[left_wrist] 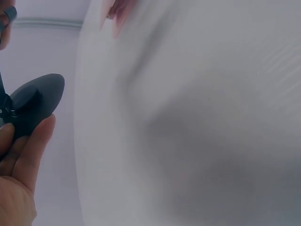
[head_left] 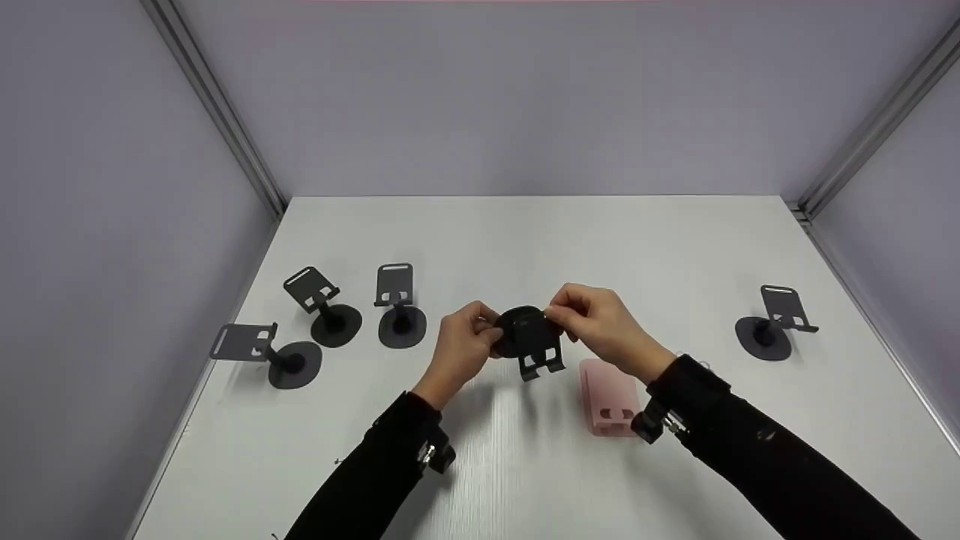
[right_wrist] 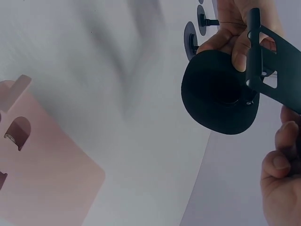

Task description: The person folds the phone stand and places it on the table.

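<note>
While my left hand (head_left: 466, 343) pinches the round base (right_wrist: 204, 96) of a black stand (head_left: 536, 339), my right hand (head_left: 604, 324) pinches its plate (right_wrist: 288, 77) above the white table (head_left: 525, 244).

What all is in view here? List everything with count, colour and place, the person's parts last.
Held stand: 1, black, between both hands, above the table
Left stands: 3, dark grey to black, table's left half
Right stand: 1, dark grey, table's right side
Pink stand: 1, pink, on the table near the right wrist
Table: 1, white, under everything
Walls: 3, pale lilac-grey, left, back, right
Posts: 2, grey, wall corners
Wrist devices: 2, black, one per wrist
Sleeves: 2, black, forearms
Left hand: 1, bare, pinching the base
Right hand: 1, bare, pinching the plate's edge
</note>
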### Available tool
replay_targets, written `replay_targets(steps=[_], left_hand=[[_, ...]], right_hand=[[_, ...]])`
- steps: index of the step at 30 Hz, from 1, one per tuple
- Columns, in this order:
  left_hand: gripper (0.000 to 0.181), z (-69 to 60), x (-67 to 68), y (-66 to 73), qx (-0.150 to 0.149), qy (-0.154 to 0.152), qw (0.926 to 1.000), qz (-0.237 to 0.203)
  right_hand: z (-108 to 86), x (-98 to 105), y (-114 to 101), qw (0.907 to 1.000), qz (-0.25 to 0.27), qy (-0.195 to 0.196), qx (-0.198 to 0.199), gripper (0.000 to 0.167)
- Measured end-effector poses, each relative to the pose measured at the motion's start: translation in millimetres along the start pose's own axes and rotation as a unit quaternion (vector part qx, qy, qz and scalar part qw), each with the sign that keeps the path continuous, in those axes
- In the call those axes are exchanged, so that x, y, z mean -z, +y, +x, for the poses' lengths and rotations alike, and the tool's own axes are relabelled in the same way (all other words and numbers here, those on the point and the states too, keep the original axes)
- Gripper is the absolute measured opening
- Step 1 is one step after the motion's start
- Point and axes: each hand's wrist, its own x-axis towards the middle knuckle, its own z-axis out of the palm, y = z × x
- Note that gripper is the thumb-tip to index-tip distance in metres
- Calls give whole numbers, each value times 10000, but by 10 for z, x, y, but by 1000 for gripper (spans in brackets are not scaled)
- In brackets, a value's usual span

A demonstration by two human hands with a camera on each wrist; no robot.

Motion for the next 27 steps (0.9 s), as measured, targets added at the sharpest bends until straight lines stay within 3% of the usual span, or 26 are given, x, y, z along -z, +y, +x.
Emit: replay_targets(steps=[17, 27], left_hand=[[10, -74, -46, 67, -666, 305, 9967, 352], [10, -99, -78, 73, -942, 348, 9947, 207]], right_hand=[[11, -103, 50, 9989, 53, 87, -449, 20], [24, -123, 27, 9972, 29, 90, -746, 19]])
